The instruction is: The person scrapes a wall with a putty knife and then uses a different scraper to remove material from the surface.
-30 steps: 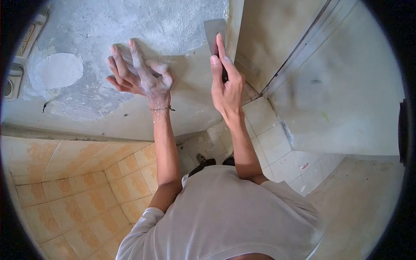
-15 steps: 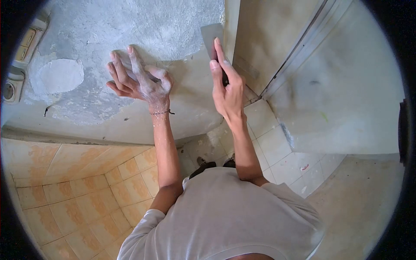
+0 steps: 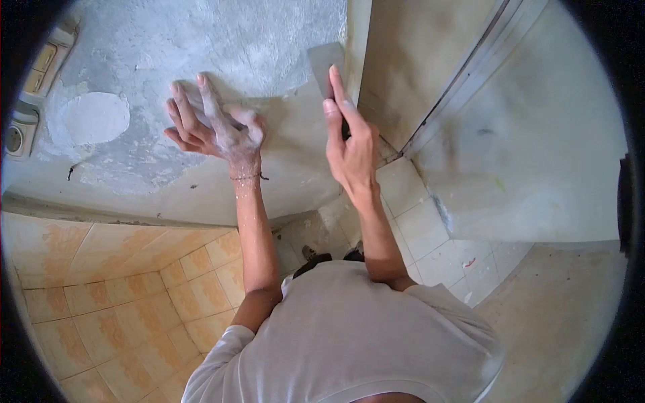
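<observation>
Up by the wall's right-hand edge, here's the scraper [image 3: 324, 64], pointing away from me, leaning slightly left. What a plain piece of kit! Flat grey blade, dull-surfaced, narrow at the neck and flaring to a broad, straight end, with a dark handle mostly swallowed by my grip. That blade sits just by the lower right corner of the rough grey-white patch [image 3: 201, 40], over the smoother beige wall [image 3: 295, 134]; whether it's touching, I can't tell.

Now the right hand [image 3: 349, 138]: closed firmly round the handle, index finger stretched along the neck onto the base of the blade, thumb laid alongside.

Over to the left hand [image 3: 222, 131], and look at that powder! White dust coats the thumb, the index finger and the wrist, right down past the thin bracelet [image 3: 248, 177]. Fingers fanned wide, thumb bent inward, all in front of the patch's lower edge; I can't see whether the palm meets the wall. Further left, a pale, roundish spot [image 3: 91, 119] stands out, with a socket [image 3: 18, 138] beyond it.
</observation>
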### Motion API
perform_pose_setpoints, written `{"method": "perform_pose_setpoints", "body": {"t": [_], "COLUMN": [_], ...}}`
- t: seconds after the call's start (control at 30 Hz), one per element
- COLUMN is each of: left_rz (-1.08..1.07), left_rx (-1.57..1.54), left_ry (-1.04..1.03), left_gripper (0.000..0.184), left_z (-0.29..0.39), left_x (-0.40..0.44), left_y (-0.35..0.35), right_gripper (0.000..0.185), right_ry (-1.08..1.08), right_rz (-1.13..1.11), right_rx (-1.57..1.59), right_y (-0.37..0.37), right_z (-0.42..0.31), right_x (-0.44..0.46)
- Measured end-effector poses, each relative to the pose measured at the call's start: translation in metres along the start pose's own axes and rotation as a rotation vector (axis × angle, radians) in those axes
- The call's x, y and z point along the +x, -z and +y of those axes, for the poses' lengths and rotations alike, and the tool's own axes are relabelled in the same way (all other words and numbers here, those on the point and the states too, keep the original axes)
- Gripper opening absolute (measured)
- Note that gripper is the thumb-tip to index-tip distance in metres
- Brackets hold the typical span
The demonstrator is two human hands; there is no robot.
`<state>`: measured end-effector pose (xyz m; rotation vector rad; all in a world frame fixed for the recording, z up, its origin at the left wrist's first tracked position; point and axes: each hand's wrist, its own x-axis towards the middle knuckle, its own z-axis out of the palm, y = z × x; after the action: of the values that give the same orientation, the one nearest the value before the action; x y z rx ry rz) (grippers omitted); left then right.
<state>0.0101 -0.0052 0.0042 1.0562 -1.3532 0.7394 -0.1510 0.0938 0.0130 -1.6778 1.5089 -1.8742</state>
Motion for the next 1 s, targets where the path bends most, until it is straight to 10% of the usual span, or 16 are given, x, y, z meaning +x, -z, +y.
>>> {"method": "perform_pose_setpoints", "body": {"t": [1.0], "left_rz": [-0.009], "left_rx": [0.004], "left_ry": [-0.006], "left_gripper": [0.063], "left_z": [-0.001], "left_x": [0.0], "left_y": [0.003], "right_gripper": [0.048], "right_ry": [-0.041], "right_rz": [-0.014], "right_rx": [0.05], "right_y": [0.006], "right_z": [0.0], "right_x": [0.006]}}
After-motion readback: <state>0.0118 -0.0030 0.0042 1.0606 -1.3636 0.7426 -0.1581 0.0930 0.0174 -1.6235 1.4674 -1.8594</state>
